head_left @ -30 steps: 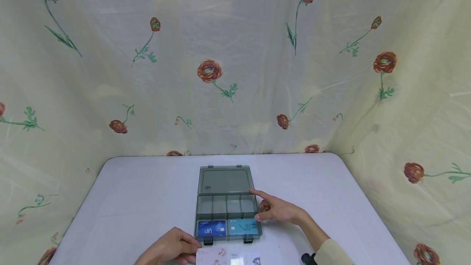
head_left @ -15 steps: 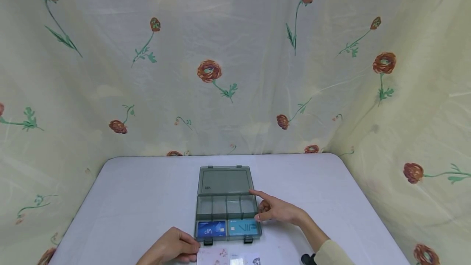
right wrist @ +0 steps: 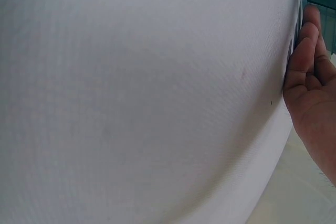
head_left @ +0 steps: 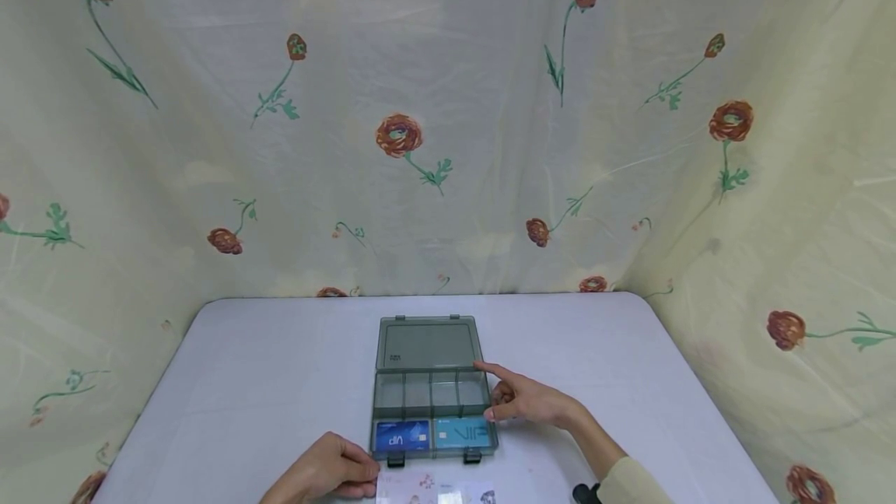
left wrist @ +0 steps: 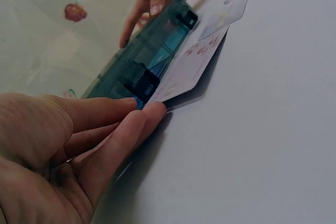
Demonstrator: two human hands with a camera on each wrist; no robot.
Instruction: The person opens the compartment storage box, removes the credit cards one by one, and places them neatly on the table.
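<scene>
In the head view, a translucent grey-green compartment box (head_left: 432, 412) lies with its lid (head_left: 430, 344) folded back. A dark blue VIP card (head_left: 402, 435) and a light blue card (head_left: 462, 432) fill its two front compartments. My left hand (head_left: 336, 467) pinches the left corner of a pale pink card (head_left: 406, 486) before the box. That card is tilted in the left wrist view, its near edge off the table. My right hand (head_left: 528, 397) rests along the box's right side, index finger extended to the hinge line and thumb on the front part's rim.
A whitish card (left wrist: 228, 14) lies right of the pink one. The box's back row has several small compartments (head_left: 418, 391). Two black latches (head_left: 397, 459) stick out in front. A black object (head_left: 586, 493) sits beside the right sleeve (head_left: 633, 481). Flowered cloth (head_left: 448, 138) surrounds the white table (head_left: 280, 379).
My left hand and the pink card have shifted slightly to the right, towards the whitish card. The right hand and the box have stayed in place.
</scene>
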